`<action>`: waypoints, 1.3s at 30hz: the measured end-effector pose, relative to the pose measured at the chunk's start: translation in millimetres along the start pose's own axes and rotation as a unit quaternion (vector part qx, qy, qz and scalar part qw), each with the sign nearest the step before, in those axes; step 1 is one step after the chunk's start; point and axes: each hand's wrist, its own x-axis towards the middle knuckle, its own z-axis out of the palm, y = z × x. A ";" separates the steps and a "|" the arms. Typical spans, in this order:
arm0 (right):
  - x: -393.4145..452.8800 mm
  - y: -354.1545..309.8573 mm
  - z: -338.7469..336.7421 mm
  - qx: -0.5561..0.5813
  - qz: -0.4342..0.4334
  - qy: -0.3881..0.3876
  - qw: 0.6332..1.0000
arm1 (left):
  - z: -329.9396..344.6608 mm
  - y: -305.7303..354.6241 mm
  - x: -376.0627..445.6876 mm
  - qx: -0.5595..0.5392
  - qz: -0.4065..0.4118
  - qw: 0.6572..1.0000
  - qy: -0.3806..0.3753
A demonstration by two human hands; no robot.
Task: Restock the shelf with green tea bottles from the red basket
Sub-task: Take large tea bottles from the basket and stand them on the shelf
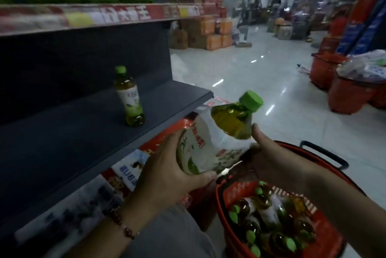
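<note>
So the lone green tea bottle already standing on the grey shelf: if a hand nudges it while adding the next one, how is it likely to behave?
The green tea bottle is tall and narrow on a small base, so a push near its green cap would probably tip it. It looks full of liquid, so likely fairly heavy for its size. Nothing stands beside it on the grey shelf, so once down it may well roll.

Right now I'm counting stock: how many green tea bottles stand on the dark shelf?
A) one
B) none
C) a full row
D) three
A: a single upright bottle stands alone on the dark shelf; another is held in the left hand, not yet placed.
</note>
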 end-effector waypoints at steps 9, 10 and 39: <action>44.4 -46.6 139.4 -0.087 -0.174 -0.087 0.977 | -109.7 28.8 -47.6 -0.171 -0.093 0.973 0.122; 47.8 -53.5 156.1 -0.085 -0.187 -0.095 0.974 | -123.9 32.1 -54.1 -0.171 -0.094 0.971 0.139; 102.4 -224.3 600.9 -0.105 -0.428 -0.212 0.873 | -519.4 96.9 -214.9 0.107 -0.064 0.883 0.453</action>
